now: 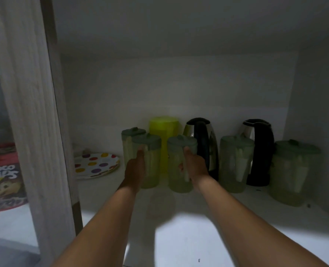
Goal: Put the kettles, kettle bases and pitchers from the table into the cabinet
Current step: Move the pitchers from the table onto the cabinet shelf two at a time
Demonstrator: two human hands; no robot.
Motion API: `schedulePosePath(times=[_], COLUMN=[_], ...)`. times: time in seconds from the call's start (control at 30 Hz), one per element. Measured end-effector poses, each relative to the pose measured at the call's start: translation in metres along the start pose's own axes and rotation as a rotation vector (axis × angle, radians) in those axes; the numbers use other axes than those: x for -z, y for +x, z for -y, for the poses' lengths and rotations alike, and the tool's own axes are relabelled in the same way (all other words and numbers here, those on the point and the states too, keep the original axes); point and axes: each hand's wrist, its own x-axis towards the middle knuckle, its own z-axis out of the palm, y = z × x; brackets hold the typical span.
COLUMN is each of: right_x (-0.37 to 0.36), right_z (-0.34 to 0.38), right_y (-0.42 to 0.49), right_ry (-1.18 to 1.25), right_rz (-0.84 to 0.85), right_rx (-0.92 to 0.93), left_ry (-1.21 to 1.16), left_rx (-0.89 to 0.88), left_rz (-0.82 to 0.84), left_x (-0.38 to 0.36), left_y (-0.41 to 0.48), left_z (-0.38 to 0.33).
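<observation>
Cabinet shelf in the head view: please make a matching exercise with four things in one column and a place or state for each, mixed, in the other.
Things:
1. yellow pitcher
2. dotted plates
3. left hand
4. right-most pitcher

Places or states:
A. at the left end of the row
B. closest to the right wall
C. at the back, behind green-lidded pitchers
D. gripping a green-lidded pitcher

Pairs: 1-C, 2-A, 3-D, 4-B

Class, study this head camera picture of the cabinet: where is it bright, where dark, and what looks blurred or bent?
Head view: the shelf floor is brightly lit in front; the back, around the kettles and pitchers, is dim and grainy; both arms throw soft shadows on the shelf; the cereal box at left is smeared; the door edge bows from the wide lens.
</observation>
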Motion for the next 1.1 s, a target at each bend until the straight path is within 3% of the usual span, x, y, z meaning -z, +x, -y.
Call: schedulePosePath(times=[0.17,0.33,0.5,0.77,1.1], right_x=[-0.003,0.01,0.026,0.018,0.15], right_z=[-0.009,-0.014,-0.01,-0.033,0.009], right_y=[-0.01,-0.04,-0.089,-0.25,-0.474], right_ry=[-0.001,-0.185,-0.323,-0.449,-0.546], right_rz=[-0.033,-0.169,-0.271,-0.474,-1.092], right_rx=[0.002,-0.012,-0.044,-0.075,-0.242], left_ry=[0.137,0.228,0.316,0.31,0.239], left_rx=[0.01,0.078,0.077,-0.099,-0.266], left_rz=[-0.095,0.017,0.222,0.521,1.02], left_x=[0.016,0.021,0.022,0.05,0.017], left_y=[-0.018,-0.036,-0.069,-0.156,-0.371], left_z=[0.019,0.025,0.014,0.036,0.011])
